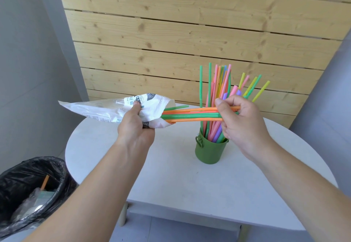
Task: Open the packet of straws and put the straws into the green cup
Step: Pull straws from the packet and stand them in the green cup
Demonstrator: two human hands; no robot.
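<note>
The green cup (209, 152) is already crammed: upright straws (210, 82) fan out over its mouth, so it's tight from above. There's open worktop (171, 175) in front and left of the cup.

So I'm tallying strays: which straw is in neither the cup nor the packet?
The lone orange straw poking up in the black-lined bin. The rest stand in the green cup or run from the packet to the right hand.

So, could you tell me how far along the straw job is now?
Done: the packet is open and many straws stand in the green cup. In hand: the left hand holds the packet, the right hand grips a bunch of orange and green straws partly out of it. Left: put that bunch in the cup; whether more remain inside I cannot tell.
</note>
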